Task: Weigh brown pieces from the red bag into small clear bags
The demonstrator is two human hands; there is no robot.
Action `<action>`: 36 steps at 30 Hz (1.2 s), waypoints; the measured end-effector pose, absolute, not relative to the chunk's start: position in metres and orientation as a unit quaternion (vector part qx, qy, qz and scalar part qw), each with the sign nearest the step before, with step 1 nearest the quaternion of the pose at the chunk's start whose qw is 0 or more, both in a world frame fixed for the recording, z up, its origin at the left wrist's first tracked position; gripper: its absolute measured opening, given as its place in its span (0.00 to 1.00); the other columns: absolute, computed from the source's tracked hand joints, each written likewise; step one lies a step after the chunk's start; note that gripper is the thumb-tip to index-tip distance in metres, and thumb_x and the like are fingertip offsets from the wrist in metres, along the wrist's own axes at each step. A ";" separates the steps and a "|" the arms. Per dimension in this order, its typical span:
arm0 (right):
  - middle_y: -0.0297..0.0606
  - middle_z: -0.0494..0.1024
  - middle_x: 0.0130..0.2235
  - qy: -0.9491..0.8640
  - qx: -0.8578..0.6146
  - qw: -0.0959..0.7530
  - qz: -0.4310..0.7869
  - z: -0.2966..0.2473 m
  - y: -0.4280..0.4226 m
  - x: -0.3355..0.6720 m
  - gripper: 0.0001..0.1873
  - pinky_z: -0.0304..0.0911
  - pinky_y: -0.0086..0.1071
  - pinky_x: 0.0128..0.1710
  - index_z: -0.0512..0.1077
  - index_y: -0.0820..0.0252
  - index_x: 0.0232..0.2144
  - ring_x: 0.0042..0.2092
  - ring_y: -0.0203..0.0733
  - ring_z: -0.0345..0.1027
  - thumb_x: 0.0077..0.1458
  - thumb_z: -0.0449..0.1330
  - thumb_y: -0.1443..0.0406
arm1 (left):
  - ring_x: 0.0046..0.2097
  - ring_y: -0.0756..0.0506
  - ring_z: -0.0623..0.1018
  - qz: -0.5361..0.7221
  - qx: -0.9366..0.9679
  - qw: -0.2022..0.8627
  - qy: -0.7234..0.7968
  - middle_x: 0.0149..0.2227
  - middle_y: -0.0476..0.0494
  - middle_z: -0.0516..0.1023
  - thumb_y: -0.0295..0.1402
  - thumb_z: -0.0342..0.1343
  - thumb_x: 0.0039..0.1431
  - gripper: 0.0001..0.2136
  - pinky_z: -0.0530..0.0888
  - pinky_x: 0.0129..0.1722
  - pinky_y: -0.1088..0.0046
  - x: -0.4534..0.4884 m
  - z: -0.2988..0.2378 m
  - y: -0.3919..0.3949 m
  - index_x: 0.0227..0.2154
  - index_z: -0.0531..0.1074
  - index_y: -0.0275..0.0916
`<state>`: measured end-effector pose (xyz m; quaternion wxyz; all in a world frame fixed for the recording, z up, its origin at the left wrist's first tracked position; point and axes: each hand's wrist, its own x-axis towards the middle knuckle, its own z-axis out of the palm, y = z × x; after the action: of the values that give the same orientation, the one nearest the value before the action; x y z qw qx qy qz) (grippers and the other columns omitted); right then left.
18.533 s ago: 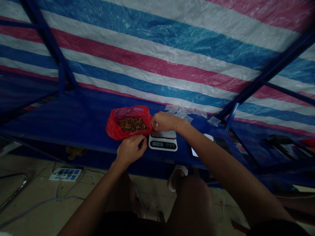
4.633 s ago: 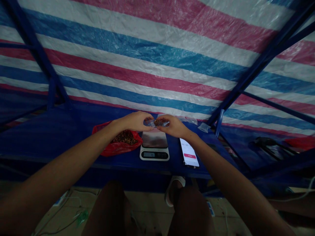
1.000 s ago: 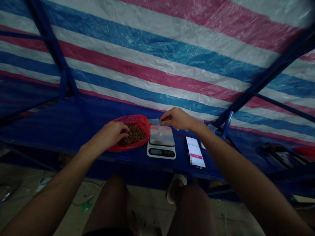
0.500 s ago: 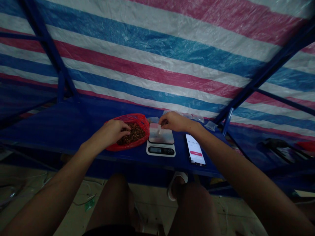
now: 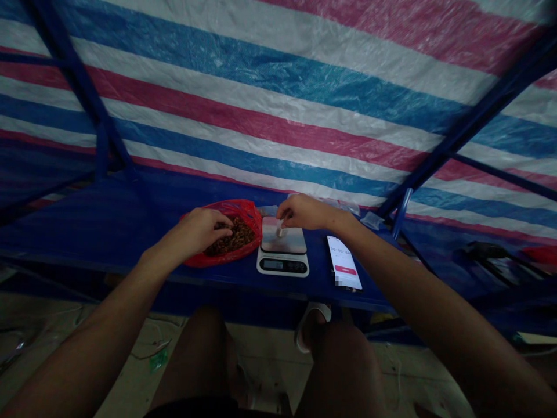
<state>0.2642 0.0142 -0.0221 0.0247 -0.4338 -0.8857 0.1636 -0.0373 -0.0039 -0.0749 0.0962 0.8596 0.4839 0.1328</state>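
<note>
My left hand (image 5: 202, 227) reaches over the red plastic bag (image 5: 253, 210). Its thumb and fingertips are apart, close above the small brown pieces (image 5: 239, 235) inside; nothing can be made out between them. The heap looks like dried bits, too dark to name. Beside the bag stands a white kitchen scale (image 5: 282, 245) with a lit display. My right hand (image 5: 302, 212) is over the scale's plate, its fingers pinched on a small clear plastic bag (image 5: 280, 230). That little bag hangs down at the plate; whether it touches the metal I cannot tell.
A phone (image 5: 344, 264) with a running timer lies right of the scale on the blue shelf (image 5: 148, 232). More clear plastic bags (image 5: 348, 207) lie behind, near the striped tarpaulin (image 5: 261, 125). Blue metal posts (image 5: 93, 104) flank the shelf.
The whole view has shifted slightly. My right hand has moved a little lower and nearer over the scale with the small bag. My left hand stays at the brown pieces.
</note>
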 end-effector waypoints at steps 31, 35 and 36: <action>0.42 0.86 0.42 -0.853 -0.470 0.164 0.159 -0.023 0.011 0.286 0.15 0.67 0.32 0.43 0.84 0.63 0.41 0.40 0.41 0.77 0.59 0.57 0.70 | 0.45 0.40 0.84 0.185 0.926 0.167 0.282 0.46 0.39 0.87 0.29 0.59 0.63 0.12 0.74 0.46 0.65 0.070 -0.041 0.024 0.45 0.86 0.40; 0.41 0.87 0.37 -0.843 -0.502 0.050 0.188 -0.041 0.010 0.299 0.12 0.65 0.30 0.37 0.85 0.63 0.39 0.36 0.42 0.77 0.55 0.61 0.70 | 0.41 0.41 0.84 0.125 0.941 0.169 0.266 0.42 0.39 0.88 0.26 0.60 0.60 0.13 0.74 0.42 0.66 0.088 -0.045 0.036 0.43 0.87 0.40; 0.41 0.87 0.37 -0.837 -0.507 0.037 0.201 -0.046 0.010 0.301 0.11 0.65 0.30 0.36 0.85 0.63 0.39 0.36 0.42 0.77 0.55 0.63 0.69 | 0.41 0.41 0.84 0.114 0.942 0.167 0.267 0.42 0.38 0.88 0.26 0.60 0.60 0.12 0.73 0.41 0.66 0.090 -0.045 0.037 0.42 0.87 0.40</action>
<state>0.3009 0.0096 -0.0463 0.0374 -0.5069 -0.8375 0.2007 0.0902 0.0365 -0.0448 0.1670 0.9423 0.2671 0.1135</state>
